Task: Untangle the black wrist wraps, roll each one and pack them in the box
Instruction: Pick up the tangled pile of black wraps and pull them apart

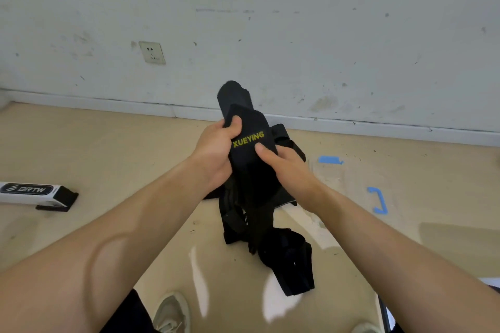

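**Both hands grip the tangled wraps above the floor**

The black wrist wraps (pixel 250 170) are held up in the middle of the scene, in front of the person. One stiff end, with yellow "XUEYING" lettering, points up and away towards the far wall (pixel 297 21). The rest hangs below in a knotted bundle of straps; whether its lowest end touches the floor (pixel 108 149) cannot be told.

The left hand (pixel 216 149) grips the left edge of the lettered end, fingers closed round it and thumb on top. The right hand (pixel 286 167) holds the right side, thumb pressed on the face just under the lettering, its fingers curled behind.

The white and black box (pixel 35 194), marked "BRTW", lies on the floor well to the left, apart from the wraps.

Blue tape marks (pixel 378 200) sit on the floor to the right, and a shoe (pixel 173 313) shows at the near edge.
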A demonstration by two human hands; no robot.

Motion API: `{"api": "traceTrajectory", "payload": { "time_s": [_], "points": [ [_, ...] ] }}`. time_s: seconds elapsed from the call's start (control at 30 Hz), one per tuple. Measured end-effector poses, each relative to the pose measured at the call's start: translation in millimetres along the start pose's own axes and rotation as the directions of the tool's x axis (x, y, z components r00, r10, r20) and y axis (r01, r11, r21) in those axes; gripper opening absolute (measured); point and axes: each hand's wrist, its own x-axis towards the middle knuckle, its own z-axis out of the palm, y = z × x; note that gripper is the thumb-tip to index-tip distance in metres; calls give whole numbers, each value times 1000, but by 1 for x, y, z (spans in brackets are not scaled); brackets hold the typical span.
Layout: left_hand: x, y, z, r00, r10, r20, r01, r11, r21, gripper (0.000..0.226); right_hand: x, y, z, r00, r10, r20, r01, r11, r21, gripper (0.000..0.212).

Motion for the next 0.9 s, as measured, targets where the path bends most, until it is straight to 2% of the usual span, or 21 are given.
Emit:
{"api": "traceTrajectory", "payload": {
  "time_s": [0.07,0.17,0.23,0.3,0.37,0.47,0.57,0.73,0.83,0.9],
  "points": [
    [-1,4,-1,997,-4,-81,-2,997,-71,28,-1,7,12,1000,6,-7,-6,1000,-4,29],
    [-8,6,-5,988,67,-137,-69,997,-16,27,-5,7,24,1000,-9,-22,9,1000,-1,22],
    [-15,9,-9,987,125,-101,-122,992,42,30,-9,-2,26,991,-107,-74,105,994,-31,21],
    [-25,11,-11,994,107,-23,-105,993,50,30,-15,-11,27,969,-211,-130,207,977,-45,19],
    [-34,16,-14,995,97,-11,-97,994,44,25,-20,-15,31,958,-240,-158,236,971,-43,22],
    [-40,26,-20,989,126,-73,-127,992,-16,24,-27,-4,35,995,-94,-28,93,995,-34,36],
    [-40,26,-32,982,76,-175,-92,992,-88,24,-36,15,37,988,104,111,-99,994,-51,34],
    [-25,7,-60,937,34,-347,-81,989,-120,20,-47,50,41,938,317,139,-311,948,-63,33],
    [-9,-15,-81,909,30,-415,-50,998,-37,23,-47,81,50,912,382,145,-382,924,-30,29],
    [3,-36,-99,890,25,-456,-10,999,36,29,-50,106,59,893,423,152,-417,906,-71,28]
  ]
}}
